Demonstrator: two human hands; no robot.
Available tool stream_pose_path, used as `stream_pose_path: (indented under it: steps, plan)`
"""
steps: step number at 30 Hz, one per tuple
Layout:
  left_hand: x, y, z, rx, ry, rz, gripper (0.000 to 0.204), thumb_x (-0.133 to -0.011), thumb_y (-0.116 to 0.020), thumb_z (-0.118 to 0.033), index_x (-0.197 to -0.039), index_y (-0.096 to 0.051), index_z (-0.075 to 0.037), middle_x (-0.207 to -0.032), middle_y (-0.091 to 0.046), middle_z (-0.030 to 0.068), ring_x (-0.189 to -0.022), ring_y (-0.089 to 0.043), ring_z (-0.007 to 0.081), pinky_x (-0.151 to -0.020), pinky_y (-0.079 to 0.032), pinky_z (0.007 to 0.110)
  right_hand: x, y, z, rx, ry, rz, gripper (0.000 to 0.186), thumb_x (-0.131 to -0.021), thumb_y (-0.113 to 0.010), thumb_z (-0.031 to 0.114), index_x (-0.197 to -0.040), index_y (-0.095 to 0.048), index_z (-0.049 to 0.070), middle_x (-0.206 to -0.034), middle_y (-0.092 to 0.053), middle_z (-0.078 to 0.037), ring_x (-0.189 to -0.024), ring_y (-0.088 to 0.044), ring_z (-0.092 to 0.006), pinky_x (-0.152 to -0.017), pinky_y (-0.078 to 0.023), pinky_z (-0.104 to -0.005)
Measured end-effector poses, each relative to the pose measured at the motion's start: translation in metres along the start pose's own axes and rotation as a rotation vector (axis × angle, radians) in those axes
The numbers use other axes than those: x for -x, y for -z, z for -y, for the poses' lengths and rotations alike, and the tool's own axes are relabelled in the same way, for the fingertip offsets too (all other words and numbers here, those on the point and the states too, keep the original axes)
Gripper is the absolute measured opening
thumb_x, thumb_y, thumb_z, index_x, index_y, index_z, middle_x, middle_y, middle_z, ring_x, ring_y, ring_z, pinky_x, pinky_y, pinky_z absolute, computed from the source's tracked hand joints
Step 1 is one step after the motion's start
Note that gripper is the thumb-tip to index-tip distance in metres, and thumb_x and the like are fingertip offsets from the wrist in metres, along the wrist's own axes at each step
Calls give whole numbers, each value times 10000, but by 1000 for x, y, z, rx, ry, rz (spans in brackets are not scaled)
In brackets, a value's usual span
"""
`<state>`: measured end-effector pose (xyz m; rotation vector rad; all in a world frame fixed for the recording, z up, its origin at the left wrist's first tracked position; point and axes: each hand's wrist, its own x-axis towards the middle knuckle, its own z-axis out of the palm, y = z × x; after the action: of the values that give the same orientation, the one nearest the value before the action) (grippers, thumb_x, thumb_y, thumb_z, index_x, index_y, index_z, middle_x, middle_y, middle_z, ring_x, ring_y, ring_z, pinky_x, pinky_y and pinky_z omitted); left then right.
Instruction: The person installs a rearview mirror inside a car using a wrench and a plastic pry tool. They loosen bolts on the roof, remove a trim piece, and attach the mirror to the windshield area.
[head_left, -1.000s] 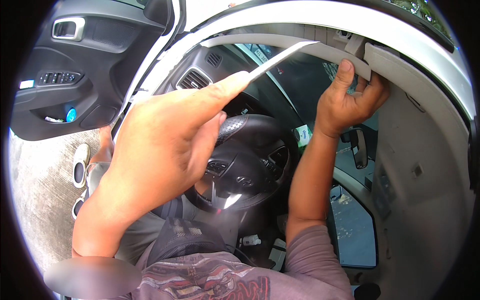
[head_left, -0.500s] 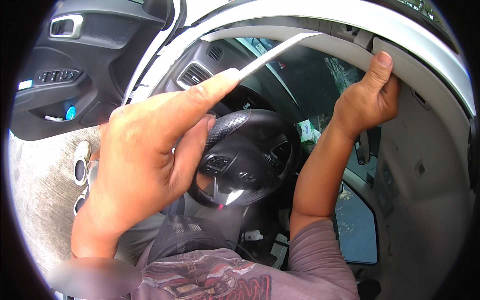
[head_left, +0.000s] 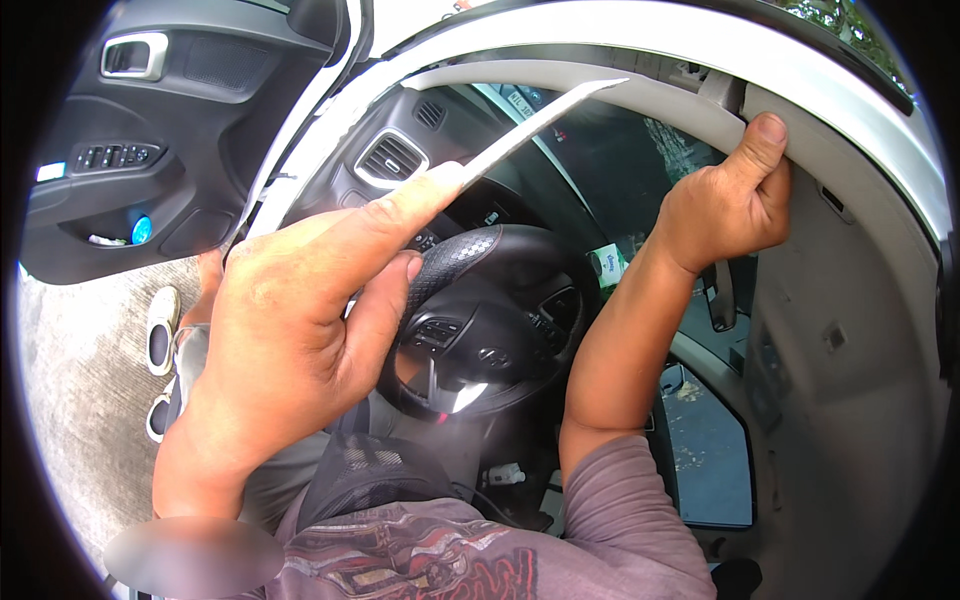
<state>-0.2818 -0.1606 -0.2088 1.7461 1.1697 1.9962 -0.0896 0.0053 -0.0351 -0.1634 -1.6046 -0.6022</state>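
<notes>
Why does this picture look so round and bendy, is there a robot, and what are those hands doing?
No robot here! These are a person's bare hands. A wide fisheye camera worn on the head looks down, bending straight edges. We see a car's front seat area: the steering wheel, a green-and-white box beyond it, and an open door at left. The left hand holds a thin pale tool. The right hand is at the grey trim around the doorway; its hidden fingertips make its grip unclear.
</notes>
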Motion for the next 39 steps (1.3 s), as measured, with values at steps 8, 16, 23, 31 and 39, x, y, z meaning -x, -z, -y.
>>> stream_pose_path:
  steps: [8, 16, 23, 31, 39]
  plan:
    - [-10, -12, 0, -117, -79, 4, 448, -905, -656, 102, -1336, -702, -9, -1209, -770, 170, -1111, -756, 233, -958, -548, 298, -3, 20, -24, -69, 66, 136, 301, -1030, -725, 224, -948, -778, -61, -821, -753, -53, -718, -647, -101, -689, -524, -248]
    - [-44, -64, 5, -126, -223, -139, 405, -935, -644, 85, -1327, -702, 0, -1254, -760, 169, -1194, -724, 220, -1025, -525, 305, -1, 22, -51, -150, 92, 222, 293, -1051, -691, 241, -1121, -744, -39, -1004, -740, -45, -950, -637, -137, -877, -510, -310]
    - [-53, -83, 7, -255, -211, -157, 434, -933, -654, 77, -1345, -707, -47, -1199, -771, 184, -1094, -764, 237, -935, -557, 302, -19, 52, -79, -139, 146, 470, 250, -1035, -718, 234, -1024, -728, -16, -857, -666, 30, -763, -539, -56, -679, -451, -247]
    - [-42, -96, -10, -317, -255, -166, 441, -924, -653, 106, -1347, -699, -10, -1075, -779, 175, -866, -747, 165, -814, -566, 276, -9, 36, -86, -371, 75, 363, 247, -1023, -737, 247, -984, -714, 5, -786, -606, 62, -721, -490, -28, -632, -397, -224]
    - [-20, -105, -38, -286, -145, -153, 483, -923, -641, 126, -1396, -651, 29, -1150, -767, 205, -955, -747, 164, -870, -551, 259, -12, 43, -79, -298, 92, 417, 234, -1016, -741, 237, -1000, -725, 4, -763, -616, 53, -707, -506, -23, -631, -408, -215]
